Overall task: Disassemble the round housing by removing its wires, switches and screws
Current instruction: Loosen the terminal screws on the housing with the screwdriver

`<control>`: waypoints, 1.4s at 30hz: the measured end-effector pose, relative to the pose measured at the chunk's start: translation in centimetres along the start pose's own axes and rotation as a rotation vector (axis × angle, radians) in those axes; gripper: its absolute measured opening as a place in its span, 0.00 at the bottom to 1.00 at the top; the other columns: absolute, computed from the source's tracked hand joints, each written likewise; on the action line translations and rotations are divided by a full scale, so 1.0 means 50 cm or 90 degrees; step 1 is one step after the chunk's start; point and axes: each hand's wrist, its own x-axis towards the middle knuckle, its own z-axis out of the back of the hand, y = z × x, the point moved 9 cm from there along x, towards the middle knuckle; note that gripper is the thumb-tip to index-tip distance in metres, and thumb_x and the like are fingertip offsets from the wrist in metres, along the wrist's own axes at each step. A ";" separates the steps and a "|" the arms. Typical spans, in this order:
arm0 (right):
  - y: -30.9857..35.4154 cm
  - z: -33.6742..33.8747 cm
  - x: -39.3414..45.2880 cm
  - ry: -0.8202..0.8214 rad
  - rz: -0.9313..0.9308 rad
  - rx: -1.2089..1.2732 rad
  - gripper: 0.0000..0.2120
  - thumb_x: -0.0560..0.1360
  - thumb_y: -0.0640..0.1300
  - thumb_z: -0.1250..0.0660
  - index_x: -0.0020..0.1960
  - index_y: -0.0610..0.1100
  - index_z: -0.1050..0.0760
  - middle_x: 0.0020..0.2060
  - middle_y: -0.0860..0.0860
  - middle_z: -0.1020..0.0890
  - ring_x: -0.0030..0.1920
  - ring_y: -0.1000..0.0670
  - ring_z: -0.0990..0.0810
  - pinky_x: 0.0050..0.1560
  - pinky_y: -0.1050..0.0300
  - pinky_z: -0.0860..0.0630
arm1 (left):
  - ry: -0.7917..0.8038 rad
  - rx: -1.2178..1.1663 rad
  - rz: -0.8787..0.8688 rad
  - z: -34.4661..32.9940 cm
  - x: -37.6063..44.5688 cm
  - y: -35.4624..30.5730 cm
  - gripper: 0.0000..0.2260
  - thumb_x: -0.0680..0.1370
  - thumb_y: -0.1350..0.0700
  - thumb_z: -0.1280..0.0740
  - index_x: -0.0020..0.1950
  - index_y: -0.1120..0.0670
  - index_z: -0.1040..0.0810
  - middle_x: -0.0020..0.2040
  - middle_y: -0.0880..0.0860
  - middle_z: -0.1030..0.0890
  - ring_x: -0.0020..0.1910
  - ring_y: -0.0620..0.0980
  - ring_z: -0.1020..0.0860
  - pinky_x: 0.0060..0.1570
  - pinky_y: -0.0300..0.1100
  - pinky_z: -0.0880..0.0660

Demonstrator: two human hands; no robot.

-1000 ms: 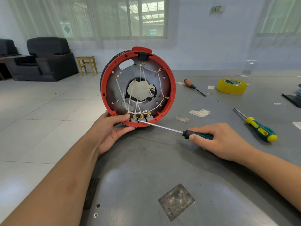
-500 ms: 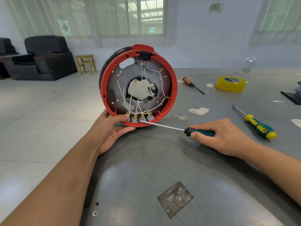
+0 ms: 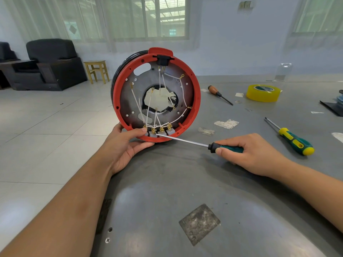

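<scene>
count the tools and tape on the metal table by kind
Screwdrivers: 3 — green-handled one in the right hand, green-and-yellow one lying at right, wooden-handled one at the back
Yellow tape rolls: 1
Total: 4

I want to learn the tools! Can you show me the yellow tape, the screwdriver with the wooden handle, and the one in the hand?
yellow tape roll (image 3: 263,93): head view, its front side wall.
wooden-handled screwdriver (image 3: 212,89): head view, its brown handle.
held screwdriver (image 3: 185,140): head view, mid metal shaft.
</scene>
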 end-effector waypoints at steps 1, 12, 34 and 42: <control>-0.002 -0.001 0.000 0.005 -0.006 0.003 0.12 0.76 0.61 0.32 0.43 0.82 0.25 0.40 0.78 0.20 0.47 0.69 0.20 0.44 0.77 0.29 | 0.001 0.000 -0.001 0.000 0.000 0.000 0.28 0.74 0.71 0.26 0.72 0.59 0.28 0.48 0.59 0.11 0.52 0.66 0.13 0.45 0.57 0.14; -0.021 -0.012 0.003 0.044 -0.045 0.020 0.06 0.77 0.61 0.32 0.48 0.74 0.22 0.34 0.69 0.18 0.37 0.62 0.19 0.38 0.71 0.26 | 0.000 -0.002 -0.008 -0.004 0.001 -0.001 0.31 0.73 0.72 0.26 0.74 0.54 0.29 0.58 0.62 0.15 0.53 0.67 0.13 0.46 0.58 0.14; -0.023 -0.017 0.002 0.029 -0.054 -0.007 0.08 0.78 0.62 0.34 0.48 0.78 0.23 0.41 0.75 0.19 0.45 0.60 0.18 0.48 0.57 0.20 | 0.002 -0.016 -0.010 -0.006 -0.004 -0.004 0.31 0.74 0.72 0.27 0.73 0.53 0.29 0.66 0.66 0.19 0.56 0.69 0.14 0.48 0.60 0.14; 0.001 -0.005 -0.009 -0.042 0.009 -0.126 0.19 0.77 0.63 0.39 0.65 0.63 0.20 0.48 0.61 0.13 0.46 0.54 0.16 0.47 0.47 0.18 | -0.022 -0.027 -0.003 -0.003 -0.004 -0.003 0.29 0.76 0.71 0.27 0.74 0.56 0.30 0.63 0.68 0.19 0.55 0.66 0.13 0.49 0.62 0.15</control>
